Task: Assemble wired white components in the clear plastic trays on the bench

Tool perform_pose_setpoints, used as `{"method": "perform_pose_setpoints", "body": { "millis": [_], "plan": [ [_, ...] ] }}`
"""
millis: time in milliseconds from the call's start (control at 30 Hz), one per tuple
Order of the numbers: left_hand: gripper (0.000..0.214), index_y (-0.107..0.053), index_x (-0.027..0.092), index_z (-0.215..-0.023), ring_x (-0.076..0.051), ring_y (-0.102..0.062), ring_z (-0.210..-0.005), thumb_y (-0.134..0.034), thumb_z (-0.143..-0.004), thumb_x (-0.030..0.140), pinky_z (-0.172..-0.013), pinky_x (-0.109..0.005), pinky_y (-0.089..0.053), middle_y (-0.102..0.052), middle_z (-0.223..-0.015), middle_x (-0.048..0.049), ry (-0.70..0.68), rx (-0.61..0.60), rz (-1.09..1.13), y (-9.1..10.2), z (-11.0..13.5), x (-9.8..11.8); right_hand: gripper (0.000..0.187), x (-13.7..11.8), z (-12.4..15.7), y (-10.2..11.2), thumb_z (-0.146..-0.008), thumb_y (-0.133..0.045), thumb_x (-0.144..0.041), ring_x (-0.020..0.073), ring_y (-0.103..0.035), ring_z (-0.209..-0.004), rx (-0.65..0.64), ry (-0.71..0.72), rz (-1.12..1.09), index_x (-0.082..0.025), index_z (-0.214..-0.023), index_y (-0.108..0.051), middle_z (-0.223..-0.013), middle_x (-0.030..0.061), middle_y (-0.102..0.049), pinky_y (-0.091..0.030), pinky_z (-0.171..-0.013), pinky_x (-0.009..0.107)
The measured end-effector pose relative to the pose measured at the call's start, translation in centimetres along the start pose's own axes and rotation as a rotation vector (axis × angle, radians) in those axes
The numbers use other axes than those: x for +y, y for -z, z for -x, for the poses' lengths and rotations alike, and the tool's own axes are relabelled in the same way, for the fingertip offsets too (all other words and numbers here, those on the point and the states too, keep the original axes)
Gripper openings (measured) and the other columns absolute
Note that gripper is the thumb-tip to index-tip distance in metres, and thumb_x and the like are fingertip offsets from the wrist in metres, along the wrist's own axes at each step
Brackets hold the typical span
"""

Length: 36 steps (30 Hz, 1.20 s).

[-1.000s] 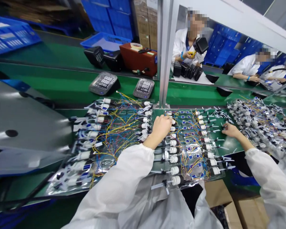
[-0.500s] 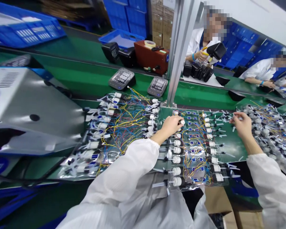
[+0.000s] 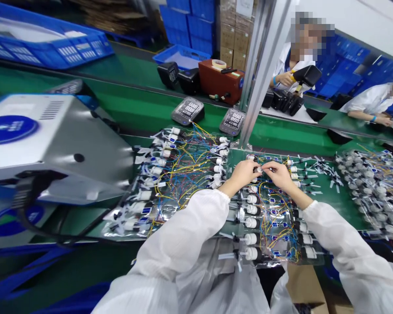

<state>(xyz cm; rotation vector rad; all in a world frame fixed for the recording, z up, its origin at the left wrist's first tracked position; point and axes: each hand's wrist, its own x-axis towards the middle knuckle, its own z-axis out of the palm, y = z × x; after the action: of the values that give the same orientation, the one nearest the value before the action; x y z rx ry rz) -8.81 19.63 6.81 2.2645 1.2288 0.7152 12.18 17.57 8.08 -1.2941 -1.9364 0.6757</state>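
**Mia:** What are the hands holding?

**Ben:** A little white part (image 3: 258,169). It sits at the far end of a row of parts (image 3: 250,223), right in the middle of the green table (image 3: 317,205).

**Mia:** Which hand has it?

**Ben:** Both. The left hand (image 3: 244,173) is curled around it. The right hand (image 3: 280,175) pinches it from the other side with its fingertips. The two hands touch there.

**Mia:** What lies under them?

**Ben:** More of the same parts, lined up in two rows, with yellow, blue and red wires (image 3: 275,235) looping between them.

**Mia:** And beside that?

**Ben:** On the left lies another bunch of parts (image 3: 170,174) full of wires. Well off to the right is a big pile of parts (image 3: 373,187).

**Mia:** What is farther away?

**Ben:** A metal post (image 3: 260,74) stands just behind the hands. Behind it, two screens (image 3: 187,110) with numbers rest on a green belt (image 3: 144,109). A big grey machine (image 3: 52,139) sits far left. Across the belt, a person in a white coat (image 3: 290,65) holds a black thing.
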Motion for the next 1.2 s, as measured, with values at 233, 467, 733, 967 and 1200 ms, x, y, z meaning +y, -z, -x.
{"method": "perform_pose_setpoints", "body": {
  "millis": [233, 467, 733, 967, 1200],
  "plan": [
    [0.027, -0.084, 0.024, -0.114, -0.023, -0.071, -0.087, -0.079, -0.092, 0.038, -0.083, -0.031, -0.054, -0.077, -0.099, -0.0069, 0.008, 0.007, 0.017, -0.2, -0.1, -0.2, 0.013, -0.3, 0.5, -1.0, -0.092, -0.070, -0.031, 0.0224, -0.072, -0.093, 0.090, -0.049, -0.069, -0.025, -0.093, -0.082, -0.099, 0.0055, -0.080, -0.057, -0.087, 0.038],
    [0.025, -0.084, 0.022, -0.111, -0.022, -0.071, -0.085, -0.078, -0.093, 0.039, -0.082, -0.031, -0.053, -0.077, -0.099, -0.0077, 0.016, 0.002, 0.016, -0.1, -0.1, -0.2, 0.014, -0.3, 0.6, -1.7, -0.087, -0.072, -0.031, 0.0207, -0.069, -0.082, 0.164, -0.158, -0.129, -0.021, -0.095, -0.078, -0.096, 0.0051, -0.080, -0.056, -0.079, 0.036],
    [0.024, -0.084, 0.022, -0.110, -0.023, -0.072, -0.089, -0.078, -0.093, 0.039, -0.084, -0.031, -0.053, -0.078, -0.099, -0.0074, 0.017, 0.004, 0.003, -0.3, -0.2, 0.0, 0.014, 0.6, 0.5, -2.1, -0.085, -0.073, -0.033, 0.0204, -0.070, -0.084, 0.138, -0.161, -0.212, -0.022, -0.094, -0.075, -0.093, 0.0034, -0.078, -0.056, -0.081, 0.035],
    [0.026, -0.084, 0.022, -0.110, -0.023, -0.072, -0.090, -0.081, -0.091, 0.039, -0.083, -0.031, -0.053, -0.079, -0.101, -0.0080, 0.047, -0.018, -0.021, -0.3, -0.5, 0.1, 0.011, 0.5, 0.6, -2.7, -0.086, -0.071, -0.032, 0.0207, -0.069, -0.083, 0.186, -0.151, -0.164, -0.022, -0.091, -0.069, -0.090, 0.0034, -0.075, -0.055, -0.080, 0.034],
    [0.026, -0.084, 0.023, -0.111, -0.024, -0.073, -0.092, -0.080, -0.091, 0.039, -0.086, -0.031, -0.054, -0.078, -0.101, -0.0083, 0.034, -0.008, -0.042, -0.5, -0.4, -0.1, 0.008, -0.2, 0.1, -2.0, -0.089, -0.065, -0.028, 0.0228, -0.070, -0.085, 0.117, -0.053, 0.032, -0.024, -0.089, -0.071, -0.092, 0.0042, -0.077, -0.055, -0.083, 0.037]
  ]
}}
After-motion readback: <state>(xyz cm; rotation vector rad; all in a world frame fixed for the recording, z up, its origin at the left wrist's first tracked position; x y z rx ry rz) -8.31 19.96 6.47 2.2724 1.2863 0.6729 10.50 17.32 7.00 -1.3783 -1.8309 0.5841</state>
